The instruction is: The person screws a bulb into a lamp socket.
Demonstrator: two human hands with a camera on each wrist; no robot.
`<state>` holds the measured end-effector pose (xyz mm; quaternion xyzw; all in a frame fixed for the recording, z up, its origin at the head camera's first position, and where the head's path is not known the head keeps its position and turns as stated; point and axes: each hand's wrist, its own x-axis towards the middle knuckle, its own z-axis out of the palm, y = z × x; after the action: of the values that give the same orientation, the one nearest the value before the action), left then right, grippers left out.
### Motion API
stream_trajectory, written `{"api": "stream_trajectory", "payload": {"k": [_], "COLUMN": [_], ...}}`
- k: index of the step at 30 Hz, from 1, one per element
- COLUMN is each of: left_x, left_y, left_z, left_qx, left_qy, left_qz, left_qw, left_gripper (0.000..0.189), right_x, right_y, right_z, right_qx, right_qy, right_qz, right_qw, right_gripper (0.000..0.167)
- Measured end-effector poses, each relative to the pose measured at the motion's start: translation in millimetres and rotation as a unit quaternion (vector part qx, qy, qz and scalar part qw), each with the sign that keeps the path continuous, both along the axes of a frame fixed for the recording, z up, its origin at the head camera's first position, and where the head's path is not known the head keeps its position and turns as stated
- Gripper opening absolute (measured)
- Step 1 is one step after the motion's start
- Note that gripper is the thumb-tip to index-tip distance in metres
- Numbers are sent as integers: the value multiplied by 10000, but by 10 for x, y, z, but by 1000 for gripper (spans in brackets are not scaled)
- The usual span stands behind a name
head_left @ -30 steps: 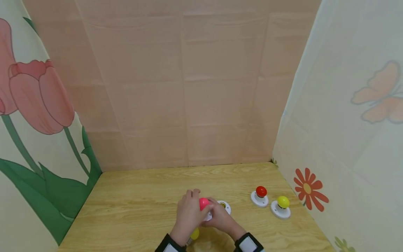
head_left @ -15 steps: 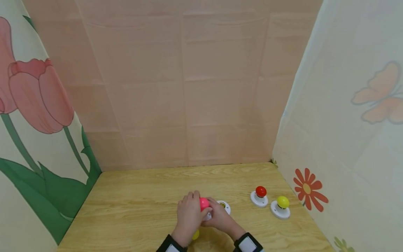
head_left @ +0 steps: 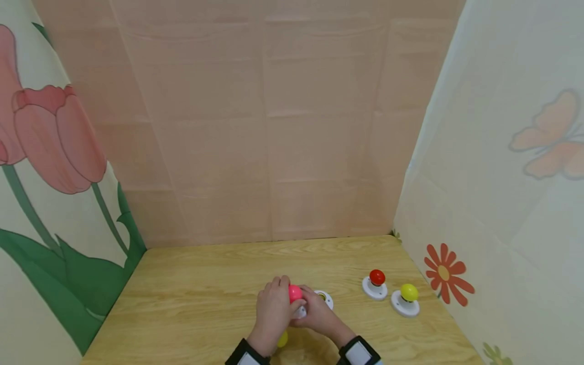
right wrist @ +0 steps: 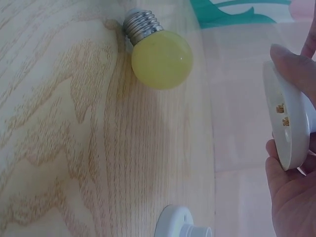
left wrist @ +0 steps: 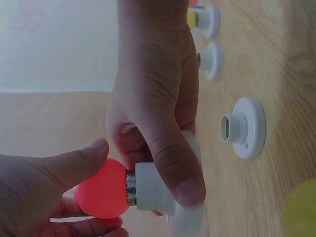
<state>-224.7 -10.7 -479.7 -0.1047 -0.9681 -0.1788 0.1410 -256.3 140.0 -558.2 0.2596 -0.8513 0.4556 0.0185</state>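
Fingers of my left hand (head_left: 270,314) grip a pinkish-red round bulb (left wrist: 101,190) from above. My right hand (head_left: 321,317) holds a white lamp socket (left wrist: 155,186) by its round base, thumb across it. The bulb's metal screw end sits at the socket mouth, with part of the thread showing. Both are held together above the table, and the base's underside (right wrist: 284,128) shows in the right wrist view. Beneath the hands a yellow bulb (right wrist: 163,59) with a silver screw cap lies loose on the wood.
Just beyond my right hand stands a bulbless white socket (left wrist: 249,128). Farther right on the wooden table (head_left: 196,294) are a socket with a red bulb (head_left: 377,277) and another with a yellow bulb (head_left: 409,292). Printed sheets and a pinkish backdrop (head_left: 269,126) enclose the table.
Both hands stay almost in place around the bulb and socket. The left hand and its fingers shift only slightly; the other bulbs and sockets rest where they were.
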Motion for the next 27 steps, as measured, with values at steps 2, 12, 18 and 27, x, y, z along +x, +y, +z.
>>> {"api": "stream_trajectory", "payload": {"k": [2,12,18,27], "left_x": [-8,-16,-38,-45], "left_y": [1,8,3,-15], "left_z": [-7,10,-8,-31], "left_qx": [40,284,431,518], "left_qy": [15,-304,-532,-487], "left_qz": [-38,-438,-737,-1033], "left_qw": [10000,9982,9949,9921], "left_gripper": [54,48,43,41], "right_x": [-4,0,25,13], "right_y": [1,23,17,31], "right_z": [-5,-4,32,-20], "right_qx": [-15,-37,-19,-3], "right_qy": [26,-51,76,302], "right_qz": [3,-66,-123,-89], "right_qw": [10000,10000,9999,9995], "right_gripper": [68,71,69,68]}}
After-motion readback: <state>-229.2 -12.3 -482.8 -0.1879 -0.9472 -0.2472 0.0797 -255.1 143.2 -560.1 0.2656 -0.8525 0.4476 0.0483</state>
